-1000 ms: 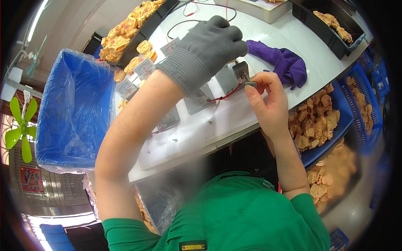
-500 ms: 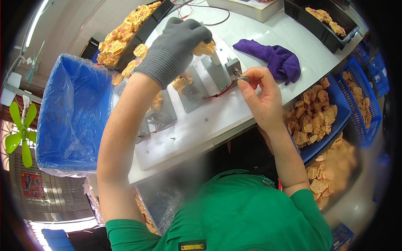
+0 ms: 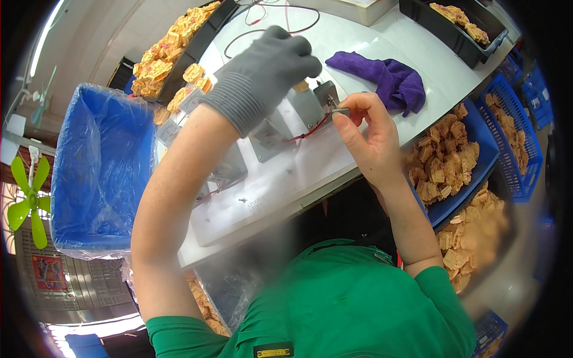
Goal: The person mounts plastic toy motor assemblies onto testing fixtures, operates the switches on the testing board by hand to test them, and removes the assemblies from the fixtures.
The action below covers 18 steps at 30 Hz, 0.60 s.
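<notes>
My left hand (image 3: 277, 74), in a grey knit glove, is closed over a grey fixture block (image 3: 304, 110). Beneath its fingers shows a sliver of a yellow-orange plastic part (image 3: 301, 86); the rest is hidden by the glove. Bare, my right hand (image 3: 373, 134) pinches a small dark clamp handle (image 3: 341, 111) between thumb and forefinger, at the right side of that fixture. A red wire (image 3: 311, 132) runs along the fixture's foot. Another grey fixture (image 3: 268, 142) stands to the left, partly behind my left wrist.
A plastic-lined blue bin (image 3: 101, 173) stands at left. Yellow-orange parts fill a black tray (image 3: 194, 56) at back left and a blue crate (image 3: 489, 158) at right. A purple cloth (image 3: 388, 80) lies on the white table (image 3: 274, 194). Another black tray (image 3: 471, 53) stands at back right.
My left hand has moved right and slightly down over the fixture, covering most of the yellow-orange part that showed before. My right hand keeps its pinch on the clamp handle.
</notes>
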Each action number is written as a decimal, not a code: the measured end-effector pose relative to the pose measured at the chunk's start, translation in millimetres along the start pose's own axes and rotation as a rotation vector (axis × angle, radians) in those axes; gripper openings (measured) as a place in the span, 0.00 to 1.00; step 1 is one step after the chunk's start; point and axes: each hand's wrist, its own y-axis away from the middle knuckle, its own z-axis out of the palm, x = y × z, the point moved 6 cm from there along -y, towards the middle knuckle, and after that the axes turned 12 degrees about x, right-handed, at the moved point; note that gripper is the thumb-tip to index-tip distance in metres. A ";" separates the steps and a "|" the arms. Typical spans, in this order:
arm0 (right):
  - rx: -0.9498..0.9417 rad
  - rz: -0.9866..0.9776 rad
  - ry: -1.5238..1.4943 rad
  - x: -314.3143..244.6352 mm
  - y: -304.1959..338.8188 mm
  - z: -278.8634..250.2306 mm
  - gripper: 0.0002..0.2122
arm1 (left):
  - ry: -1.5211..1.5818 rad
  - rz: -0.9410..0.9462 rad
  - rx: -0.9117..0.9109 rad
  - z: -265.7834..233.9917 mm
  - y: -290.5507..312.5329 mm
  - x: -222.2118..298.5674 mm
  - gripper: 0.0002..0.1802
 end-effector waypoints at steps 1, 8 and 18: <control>-0.006 0.001 0.001 0.7 0.0 -0.5 0.09 | 0.004 -0.004 -0.050 5.0 -1.5 3.3 0.15; -0.051 -0.010 0.004 -6.5 1.0 3.3 0.09 | 0.268 -0.126 -0.098 19.7 10.3 13.0 0.29; 0.040 -0.099 0.115 -10.2 2.0 -5.0 0.20 | 0.331 -0.467 0.535 -117.4 107.5 8.5 0.27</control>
